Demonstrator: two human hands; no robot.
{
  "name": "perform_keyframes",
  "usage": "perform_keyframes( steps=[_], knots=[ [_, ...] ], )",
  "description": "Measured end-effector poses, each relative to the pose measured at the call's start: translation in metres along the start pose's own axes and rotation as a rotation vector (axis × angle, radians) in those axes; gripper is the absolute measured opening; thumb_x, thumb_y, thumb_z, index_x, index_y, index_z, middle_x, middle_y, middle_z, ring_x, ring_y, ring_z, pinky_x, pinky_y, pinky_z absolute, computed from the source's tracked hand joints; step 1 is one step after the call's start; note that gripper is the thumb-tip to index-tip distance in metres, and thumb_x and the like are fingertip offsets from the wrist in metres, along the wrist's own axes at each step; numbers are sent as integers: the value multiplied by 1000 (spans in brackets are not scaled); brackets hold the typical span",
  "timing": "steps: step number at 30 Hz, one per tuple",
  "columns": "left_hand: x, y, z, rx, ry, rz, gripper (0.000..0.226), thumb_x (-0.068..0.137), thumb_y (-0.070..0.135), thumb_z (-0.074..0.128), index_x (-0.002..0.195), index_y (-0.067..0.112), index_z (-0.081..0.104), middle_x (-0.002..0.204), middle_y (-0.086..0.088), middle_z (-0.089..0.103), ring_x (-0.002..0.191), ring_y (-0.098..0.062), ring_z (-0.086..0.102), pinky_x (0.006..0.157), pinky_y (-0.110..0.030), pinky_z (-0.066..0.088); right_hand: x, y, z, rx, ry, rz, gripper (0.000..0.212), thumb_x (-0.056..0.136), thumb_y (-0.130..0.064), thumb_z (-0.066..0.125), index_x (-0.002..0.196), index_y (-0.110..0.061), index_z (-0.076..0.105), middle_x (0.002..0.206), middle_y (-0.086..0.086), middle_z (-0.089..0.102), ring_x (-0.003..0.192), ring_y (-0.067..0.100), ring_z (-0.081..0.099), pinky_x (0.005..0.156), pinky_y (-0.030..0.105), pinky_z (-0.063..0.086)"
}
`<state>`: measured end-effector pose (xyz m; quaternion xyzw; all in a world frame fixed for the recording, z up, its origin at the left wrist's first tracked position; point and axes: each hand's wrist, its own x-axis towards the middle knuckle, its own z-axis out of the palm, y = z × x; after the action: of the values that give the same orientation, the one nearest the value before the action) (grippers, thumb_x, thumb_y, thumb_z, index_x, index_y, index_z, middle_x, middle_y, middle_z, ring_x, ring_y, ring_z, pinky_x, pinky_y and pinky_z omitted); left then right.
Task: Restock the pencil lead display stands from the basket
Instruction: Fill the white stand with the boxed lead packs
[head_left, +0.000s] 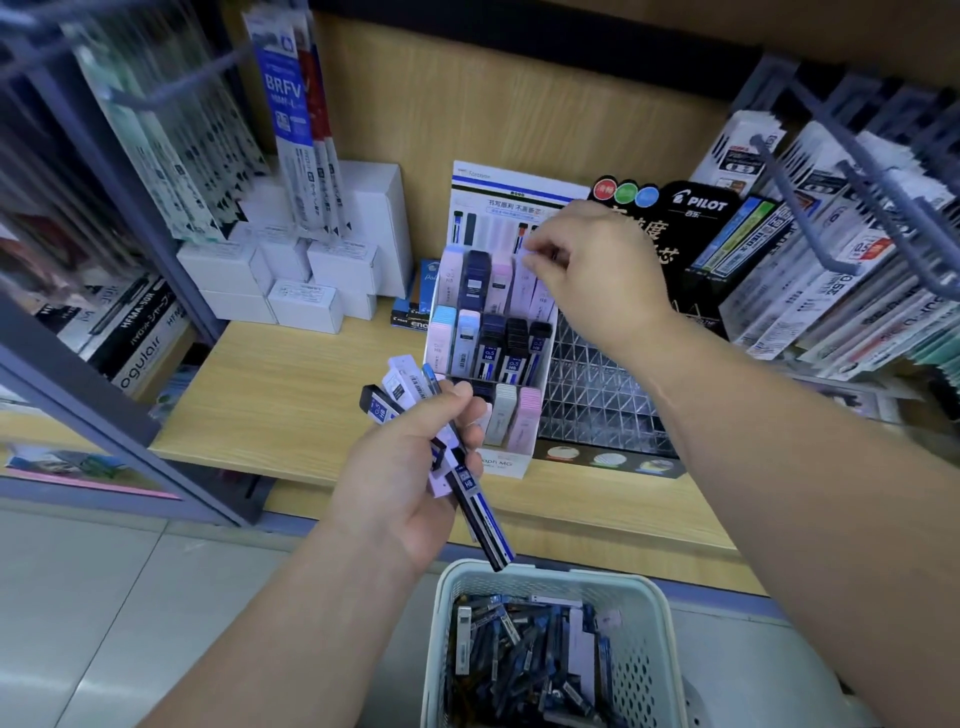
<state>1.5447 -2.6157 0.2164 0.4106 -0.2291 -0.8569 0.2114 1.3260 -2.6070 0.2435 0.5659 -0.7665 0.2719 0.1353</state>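
Now our right hand (587, 270) pinches a pale lead case (524, 283) standing upright in the back row of the display stand (506, 464), while our left hand (410, 467) grips spare cases (402, 382) just in front, above the basket (597, 577).

Stationery shop, retail aisle. A wooden shelf (291, 395) carried stock laid out for sale. At 12 o'clock stood a tiered white display stand (540, 364) filled with pencil lead cases (475, 280) in pastel and dark colours, with a printed header card (493, 202) behind. At 1 o'clock was a black Pilot-branded stand (701, 218) over clear acrylic slots (597, 395). Packaged refills (296, 130) hung at 11 o'clock, and more hung on wire pegs (800, 202) at 2 o'clock. White cartons (311, 270) were stacked at 11 o'clock. Tiled floor (104, 597) lay at 8 o'clock. A perforated basket (652, 670) of loose stock sat at 6 o'clock.
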Motion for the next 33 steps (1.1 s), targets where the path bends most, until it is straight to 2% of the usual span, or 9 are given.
perform_keyframes(
  steps=[4,8,12,18,23,27,30,31,33],
  knots=[
    [0,-1,-1,-8,-23,4,9,89,10,67,95,17,64,82,-6,71,60,-13,57,57,-25,43,3,-2,4,-138,-29,-11,15,91,-20,67,92,-9,78,96,9,66,82,32,65,71,41,55],
    [0,-2,0,-44,-55,29,23,89,0,55,106,14,61,84,-8,70,59,-15,56,60,-26,42,2,-9,4,-255,-92,-17,24,95,-20,57,96,-9,78,95,11,63,82,35,63,68,42,53],
    [-1,-3,1,-59,-68,39,28,88,-4,51,108,12,61,84,-9,69,59,-15,56,61,-27,42,-2,-9,2,-205,-78,44,18,92,-16,63,102,-14,78,101,8,68,88,33,65,72,40,54],
    [-1,-3,0,-64,-64,37,32,88,-6,50,111,12,61,83,-9,70,60,-15,57,58,-26,44,6,-7,0,-122,-70,139,14,93,-23,67,100,-20,78,96,3,75,88,27,67,77,39,55],
    [-1,-2,0,-75,-51,38,30,88,-7,49,109,10,61,81,-9,70,60,-16,56,57,-26,44,-1,-2,7,-187,-105,102,13,92,-19,66,93,-17,79,96,4,70,85,29,65,72,38,55],
    [0,-2,-1,-87,-61,42,29,88,-6,50,109,11,60,83,-9,70,62,-16,57,58,-26,44,-3,-2,11,-205,-134,101,15,94,-18,64,95,-14,79,100,6,66,85,29,65,71,36,54],
    [0,1,-2,-111,-62,61,25,88,-4,51,104,12,61,84,-8,70,63,-15,58,56,-25,47,-15,-13,-6,29,-28,161,18,92,-10,63,103,-13,77,95,1,67,81,13,61,77,21,49],
    [0,2,-2,-125,-56,72,22,89,-4,52,100,13,61,84,-7,69,63,-14,59,56,-24,47,-25,-21,-16,156,1,223,16,92,-10,64,100,-16,76,88,-5,67,74,6,57,73,13,44],
    [0,4,-1,-146,-28,103,19,90,-3,52,92,14,61,82,-7,69,63,-14,58,56,-24,47,-54,-40,-31,422,-68,376,14,94,-13,65,87,-23,72,76,-10,68,62,2,56,63,11,43]
  ],
)
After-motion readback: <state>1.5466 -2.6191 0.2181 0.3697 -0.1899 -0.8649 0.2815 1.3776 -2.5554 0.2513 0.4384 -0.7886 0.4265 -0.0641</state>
